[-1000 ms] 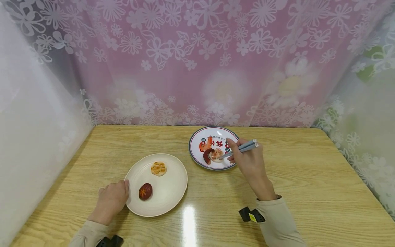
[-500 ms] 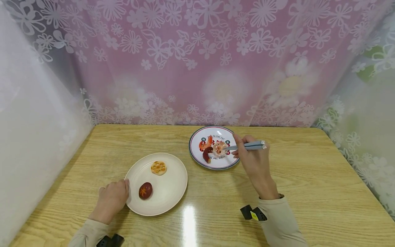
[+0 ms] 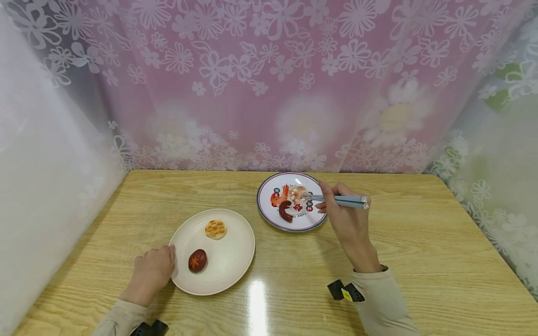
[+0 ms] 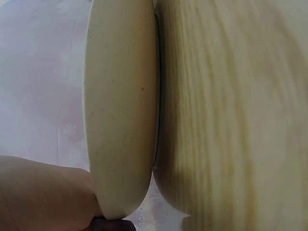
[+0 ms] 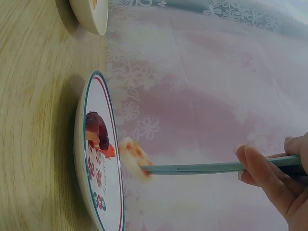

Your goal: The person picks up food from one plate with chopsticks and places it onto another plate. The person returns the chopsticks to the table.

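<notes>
- Shift since the earlier frame: the slice [image 3: 297, 192] has moved toward 12 o'clock over the printed plate [image 3: 269, 214]; the brown piece [image 3: 286, 213], at 7 o'clock, has turned.
- Right hand [image 3: 349, 224]: pinches the chopsticks [image 3: 344, 200], whose tips meet the slice near 1 o'clock of the plate's centre. The right wrist view suggests it is raised.
- Left hand [image 3: 154, 268]: pinches the cream plate's [image 3: 231, 263] rim at 9 o'clock.
- Step, as judged: shifting the slice by chopsticks; taking up or setting down cannot be told. The next move calls for a light, steady pinch, clear of the shrimp [image 3: 277, 199] at 10 o'clock.
- Writing: "Enjoy" [image 3: 303, 214] reads at 5 o'clock, the following word being unclear; red characters [image 3: 297, 207] are partly covered; badges [image 3: 309, 204] at 3 o'clock are too small to read. No brand is seen.
</notes>
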{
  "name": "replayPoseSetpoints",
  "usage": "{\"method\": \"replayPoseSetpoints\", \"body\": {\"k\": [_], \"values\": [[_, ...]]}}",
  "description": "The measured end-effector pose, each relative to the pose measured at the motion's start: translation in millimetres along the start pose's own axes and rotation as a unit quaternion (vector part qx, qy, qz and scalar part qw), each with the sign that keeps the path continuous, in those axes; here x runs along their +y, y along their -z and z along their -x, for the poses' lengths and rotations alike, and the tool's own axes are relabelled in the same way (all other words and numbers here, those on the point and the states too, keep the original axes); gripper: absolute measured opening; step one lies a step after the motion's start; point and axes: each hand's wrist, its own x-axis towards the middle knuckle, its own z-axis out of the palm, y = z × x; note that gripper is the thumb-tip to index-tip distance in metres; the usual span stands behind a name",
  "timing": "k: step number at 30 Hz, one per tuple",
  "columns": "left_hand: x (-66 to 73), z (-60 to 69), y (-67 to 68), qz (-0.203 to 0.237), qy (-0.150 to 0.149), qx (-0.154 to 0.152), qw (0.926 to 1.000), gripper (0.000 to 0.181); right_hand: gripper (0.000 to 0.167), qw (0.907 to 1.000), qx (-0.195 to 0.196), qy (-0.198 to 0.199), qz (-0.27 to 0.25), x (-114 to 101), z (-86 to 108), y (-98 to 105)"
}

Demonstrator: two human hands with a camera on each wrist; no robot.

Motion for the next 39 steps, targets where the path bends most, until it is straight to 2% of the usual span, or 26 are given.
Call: {"method": "replayPoseSetpoints", "body": {"k": [13,18,24,33,39], "values": [[-0.8,0.2,-0.4,-0.001,-0.002,-0.001,1.0000,0.037,0.036,0.9997,-0.022,0.009,-0.002,-5,4.6,-5],[-0.6,0.7,0.1,0.001,-0.002,0.001,1.0000,0.037,0.031,0.9988,-0.035,0.027,-0.021,-25,8.5,-10],[-0.4,1.4,-0.2,0.002,-0.004,0.005,1.0000,0.037,0.030,0.9978,-0.051,0.021,-0.037,-45,12.5,-13],[-0.6,1.1,0.2,0.003,-0.003,0.003,1.0000,0.037,0.030,0.9937,-0.077,0.030,-0.077,-52,19.2,-18],[-0.3,1.5,0.8,0.001,-0.004,-0.001,1.0000,0.036,0.028,0.9901,-0.089,0.023,-0.106,-40,24.1,-28]]}}
